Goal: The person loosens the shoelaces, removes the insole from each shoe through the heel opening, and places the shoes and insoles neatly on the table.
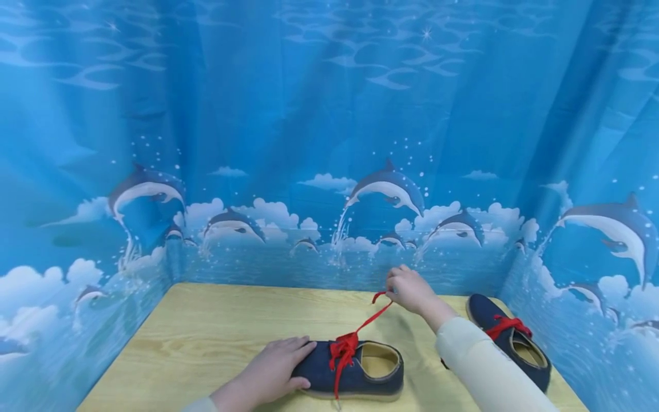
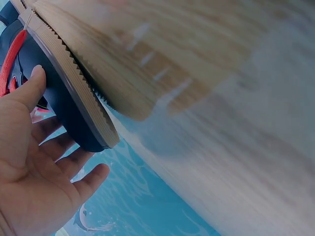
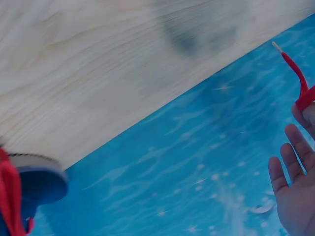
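A navy shoe point(image 1: 316, 366) with red laces and a tan inside lies sideways on the table, its toe to the left. My left hand point(image 1: 275, 366) grips the toe, with the thumb point(image 2: 37, 83) on one side and the fingers on the other. Up and to the right of the shoe, my right hand point(image 1: 409, 289) pinches a red shoelace point(image 1: 376, 316) near its end. That lace runs taut from the knotted bunch on the shoe. In the right wrist view the lace's tip point(image 3: 293, 69) sticks out past the fingers. Another lace end hangs down the shoe's near side.
A second navy shoe point(image 1: 484, 313), also with red laces, stands at the table's right edge, partly behind my right sleeve point(image 1: 479, 360). The light wooden table point(image 1: 216, 315) is walled by a blue curtain point(image 1: 288, 143) printed with dolphins.
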`<state>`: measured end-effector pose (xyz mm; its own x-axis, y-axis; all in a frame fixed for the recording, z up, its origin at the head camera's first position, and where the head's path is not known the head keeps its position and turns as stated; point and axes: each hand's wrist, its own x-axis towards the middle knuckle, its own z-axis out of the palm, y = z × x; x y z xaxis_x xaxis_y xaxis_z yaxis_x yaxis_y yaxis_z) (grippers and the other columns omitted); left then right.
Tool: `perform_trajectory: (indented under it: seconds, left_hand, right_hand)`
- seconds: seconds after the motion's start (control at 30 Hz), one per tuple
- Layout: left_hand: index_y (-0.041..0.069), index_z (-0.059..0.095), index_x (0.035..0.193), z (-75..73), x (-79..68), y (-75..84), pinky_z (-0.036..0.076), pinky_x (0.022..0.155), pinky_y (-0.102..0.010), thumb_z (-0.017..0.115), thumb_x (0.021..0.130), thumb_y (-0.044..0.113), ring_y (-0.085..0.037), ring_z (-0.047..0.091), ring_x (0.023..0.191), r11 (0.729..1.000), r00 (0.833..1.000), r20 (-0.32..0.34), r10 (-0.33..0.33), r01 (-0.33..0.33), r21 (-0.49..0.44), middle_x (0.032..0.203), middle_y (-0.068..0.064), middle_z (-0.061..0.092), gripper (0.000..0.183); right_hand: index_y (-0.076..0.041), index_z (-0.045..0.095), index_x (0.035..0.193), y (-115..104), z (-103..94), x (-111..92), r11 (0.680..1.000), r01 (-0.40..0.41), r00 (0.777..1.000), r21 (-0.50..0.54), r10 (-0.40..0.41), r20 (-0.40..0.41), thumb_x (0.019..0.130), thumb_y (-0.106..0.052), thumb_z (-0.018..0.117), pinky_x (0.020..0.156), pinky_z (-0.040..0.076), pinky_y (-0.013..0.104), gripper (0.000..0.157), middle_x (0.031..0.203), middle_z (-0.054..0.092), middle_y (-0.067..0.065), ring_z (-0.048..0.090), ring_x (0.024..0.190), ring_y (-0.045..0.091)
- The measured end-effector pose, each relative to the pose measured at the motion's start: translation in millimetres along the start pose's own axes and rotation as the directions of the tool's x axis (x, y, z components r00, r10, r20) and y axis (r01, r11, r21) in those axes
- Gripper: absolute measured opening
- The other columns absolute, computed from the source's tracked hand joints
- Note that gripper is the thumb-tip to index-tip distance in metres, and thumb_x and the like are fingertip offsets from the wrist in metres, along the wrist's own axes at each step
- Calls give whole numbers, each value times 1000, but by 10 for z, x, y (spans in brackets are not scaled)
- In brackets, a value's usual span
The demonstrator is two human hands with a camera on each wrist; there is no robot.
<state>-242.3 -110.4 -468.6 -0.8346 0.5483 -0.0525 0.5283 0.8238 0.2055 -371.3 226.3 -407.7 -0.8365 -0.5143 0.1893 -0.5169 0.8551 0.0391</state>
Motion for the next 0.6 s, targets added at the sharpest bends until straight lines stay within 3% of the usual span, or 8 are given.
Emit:
perform_trajectory:
  seconds: [0.13, 0.33, 0.6]
  left_hand:
    - [27, 47, 151, 19, 19, -12, 42, 108, -52, 65, 88, 61, -27, 47, 137, 1000, 1000, 14, -7, 7, -7, 153, -3, 47, 74]
    - [27, 46, 151, 30, 21, -8, 42, 109, -52, 64, 88, 62, -27, 46, 138, 1000, 1000, 5, -7, 7, 0, 153, -3, 46, 75]
    - [26, 47, 151, 20, 2, -6, 42, 108, -52, 66, 88, 60, -28, 47, 137, 1000, 1000, 1, -10, 10, -13, 153, -3, 47, 74]
  right_hand:
    - [-18, 73, 79, 146, 76, -49, 999, -36, 999, -12, 36, 24, 90, -18, 76, 76, 48, 39, 11, 95, 61, -2, 51, 87, 19]
    - [-21, 70, 76, 189, 187, -122, 991, -99, 994, 94, 95, 48, 89, -20, 78, 76, 49, 41, 14, 94, 62, -3, 52, 89, 20]
    - [-22, 66, 70, 136, 348, -174, 990, -82, 995, 117, 75, 58, 86, -23, 80, 83, 49, 44, 21, 96, 63, -3, 54, 93, 22]
